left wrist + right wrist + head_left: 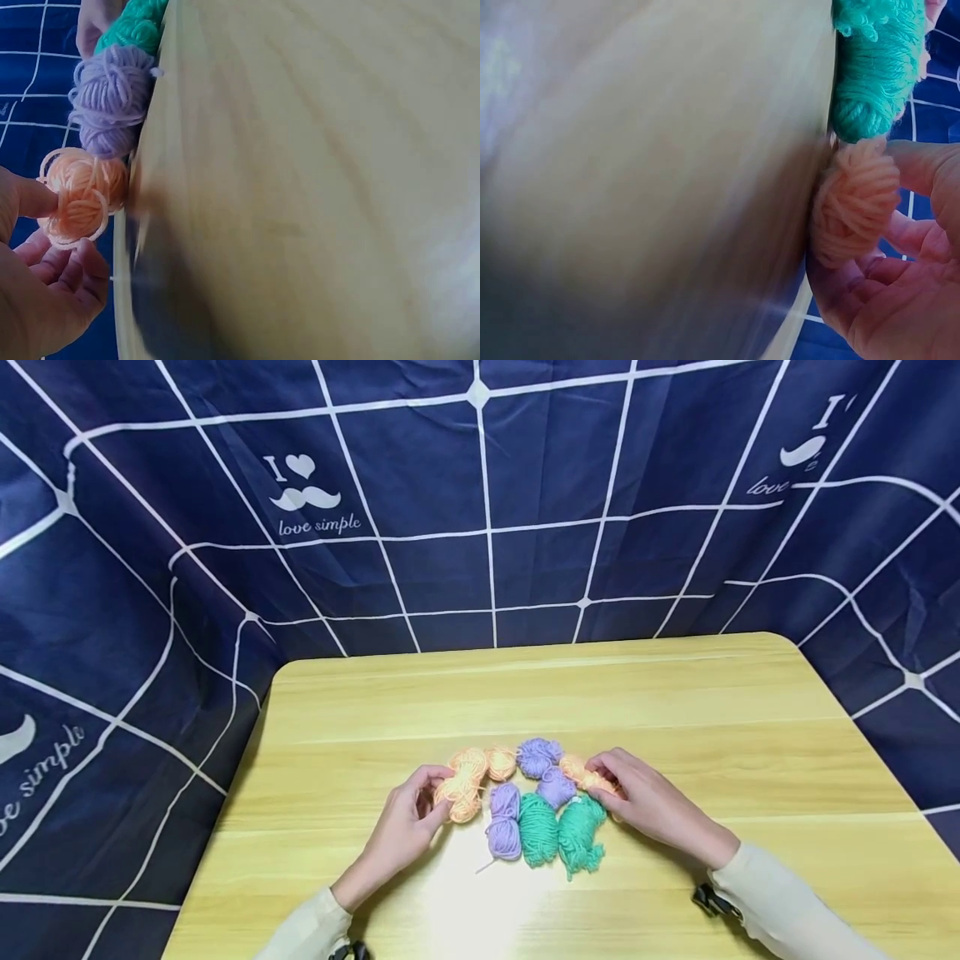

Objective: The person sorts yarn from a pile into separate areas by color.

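Observation:
On the table, my left hand [405,822] holds a peach-orange yarn skein [459,785], thumb at the near side and fingers at the far side. The left wrist view shows the thumb against this orange yarn [79,199] and the fingertips curled just under it. At the other end of the cluster, my right hand [651,800] grips a second orange skein [576,769], partly hidden by the fingers. Seen from the right wrist, thumb and fingers wrap about that orange yarn [857,202], with green yarn [877,75] close beside it.
Between the hands lie a small orange ball [500,763], two purple balls [538,757], a purple skein [505,822] with a loose tail, and two green skeins [538,831] side by side. The wooden table [337,710] is bordered by dark blue gridded cloth [420,468].

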The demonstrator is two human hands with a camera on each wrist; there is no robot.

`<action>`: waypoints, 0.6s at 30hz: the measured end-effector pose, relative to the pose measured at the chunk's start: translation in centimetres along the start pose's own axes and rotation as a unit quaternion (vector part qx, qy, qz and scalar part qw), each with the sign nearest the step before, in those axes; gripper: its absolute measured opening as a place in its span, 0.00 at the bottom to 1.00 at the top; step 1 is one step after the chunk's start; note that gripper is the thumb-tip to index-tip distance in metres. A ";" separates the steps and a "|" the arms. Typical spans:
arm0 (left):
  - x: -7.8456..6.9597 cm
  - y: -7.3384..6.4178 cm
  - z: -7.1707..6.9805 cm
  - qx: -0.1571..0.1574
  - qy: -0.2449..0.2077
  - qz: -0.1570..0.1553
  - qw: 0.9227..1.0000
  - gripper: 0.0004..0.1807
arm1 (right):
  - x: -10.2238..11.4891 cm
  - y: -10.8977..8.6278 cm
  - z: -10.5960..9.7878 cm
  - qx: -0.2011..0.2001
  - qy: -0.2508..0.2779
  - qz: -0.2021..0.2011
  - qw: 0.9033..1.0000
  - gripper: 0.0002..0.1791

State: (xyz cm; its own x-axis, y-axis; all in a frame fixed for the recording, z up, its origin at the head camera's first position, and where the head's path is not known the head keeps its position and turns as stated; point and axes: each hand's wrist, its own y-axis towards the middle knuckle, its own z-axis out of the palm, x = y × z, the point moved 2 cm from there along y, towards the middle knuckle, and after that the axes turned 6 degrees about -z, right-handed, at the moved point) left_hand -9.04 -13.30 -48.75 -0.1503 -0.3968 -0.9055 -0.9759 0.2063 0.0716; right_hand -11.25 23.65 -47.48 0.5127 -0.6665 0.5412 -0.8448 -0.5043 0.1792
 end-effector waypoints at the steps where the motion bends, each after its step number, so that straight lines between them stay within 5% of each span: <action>1: -0.1 0.2 -0.1 -0.001 -0.003 -0.001 1.000 0.21 | 0.0 0.0 0.0 -0.002 0.000 -0.002 1.000 0.12; 18: -0.5 3.0 -1.9 -0.014 -0.074 -0.031 0.997 0.20 | 0.1 0.1 -0.3 0.003 0.022 0.003 1.000 0.14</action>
State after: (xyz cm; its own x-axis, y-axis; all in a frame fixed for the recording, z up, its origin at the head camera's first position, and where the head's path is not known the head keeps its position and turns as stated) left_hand -12.22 -14.16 -47.33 -0.0675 -0.2708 -0.9603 -0.9869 0.1595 0.0244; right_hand -11.32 23.74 -47.21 0.5001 -0.6444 0.5785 -0.8469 -0.5035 0.1711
